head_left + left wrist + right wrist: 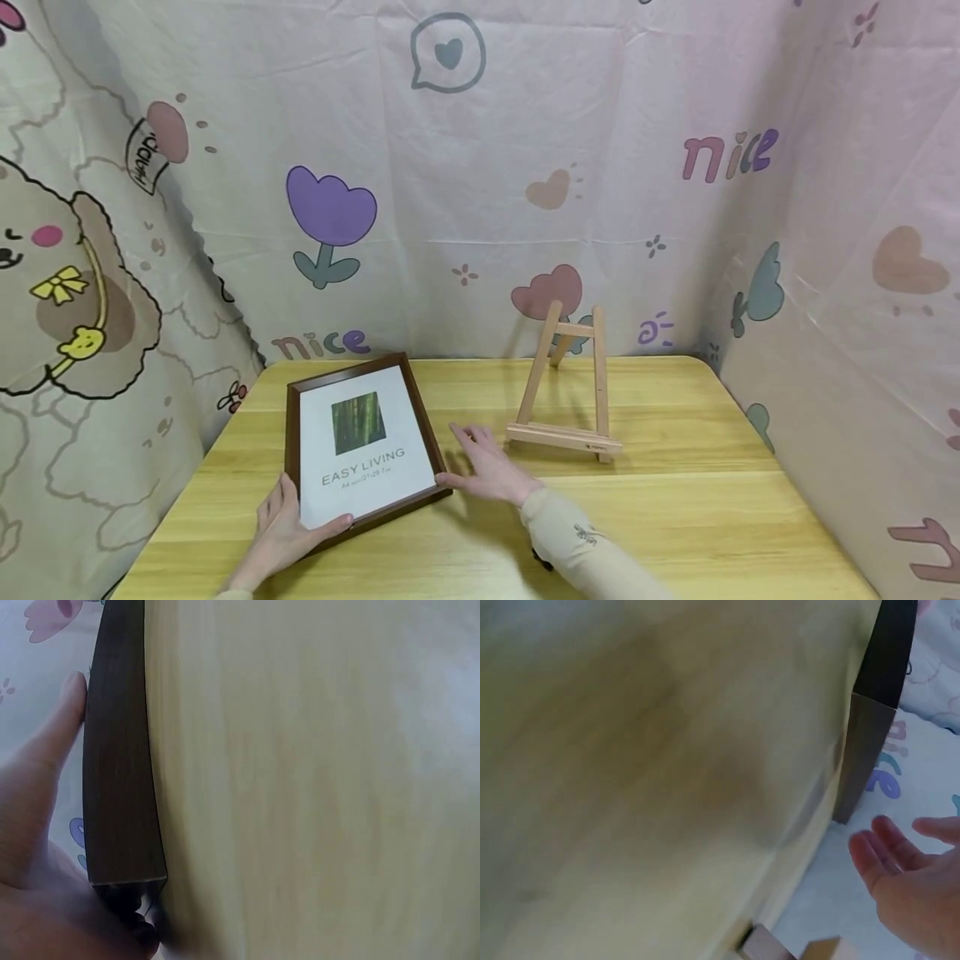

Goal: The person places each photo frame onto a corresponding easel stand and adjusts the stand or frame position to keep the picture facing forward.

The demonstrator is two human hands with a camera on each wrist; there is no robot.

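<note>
A brown picture frame [318, 433] with a white "EASY LIVING" insert lies at a slant on the left half of the table in the head view. My left hand [281, 525] holds its near left corner, thumb along the near edge and fingers at the left side. In the left wrist view, that hand [37, 817] wraps the end of the dark frame edge [120, 757], some fingers hidden below it. My right hand [491, 467] has its fingers extended beside the near right corner, thumb tip right at it. The right wrist view shows this hand [922, 892] holding nothing.
A small wooden easel [566, 433] stands right of the right hand, its front ledge close to the fingers. The wooden table [675, 517] ends at a printed cloth backdrop [465, 183]. A small black item [542, 560] shows beside the right sleeve.
</note>
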